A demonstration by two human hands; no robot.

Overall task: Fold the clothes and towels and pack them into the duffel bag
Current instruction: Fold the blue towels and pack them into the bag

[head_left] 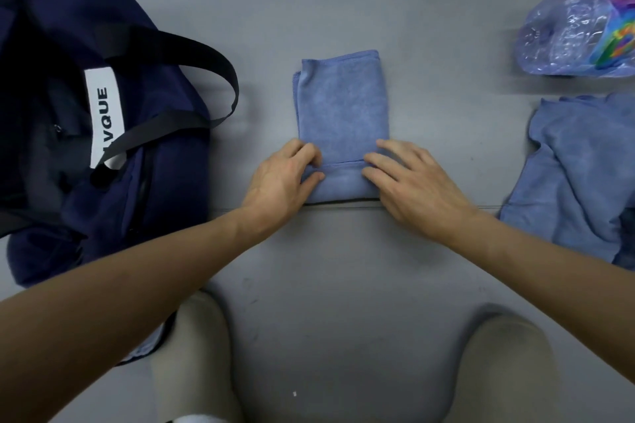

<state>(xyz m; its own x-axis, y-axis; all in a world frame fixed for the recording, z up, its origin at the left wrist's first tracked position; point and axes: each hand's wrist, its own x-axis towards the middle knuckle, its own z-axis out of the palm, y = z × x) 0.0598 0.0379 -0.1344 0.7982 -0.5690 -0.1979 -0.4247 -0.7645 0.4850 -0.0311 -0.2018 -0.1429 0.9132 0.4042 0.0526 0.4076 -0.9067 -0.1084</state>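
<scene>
A blue towel [342,106] lies folded into a narrow strip on the grey floor, its near end rolled or folded over once. My left hand [285,175] grips the left side of that near fold with curled fingers and thumb. My right hand [409,178] rests on the right side of the fold, its fingers spread and pressing the cloth. A navy duffel bag [103,148] with black handles and a white label lies at the left.
A pile of unfolded blue cloth [580,168] sits at the right edge. Behind it lies a crinkled clear plastic bag [574,34] with colourful contents. My knees in beige trousers [505,364] show at the bottom.
</scene>
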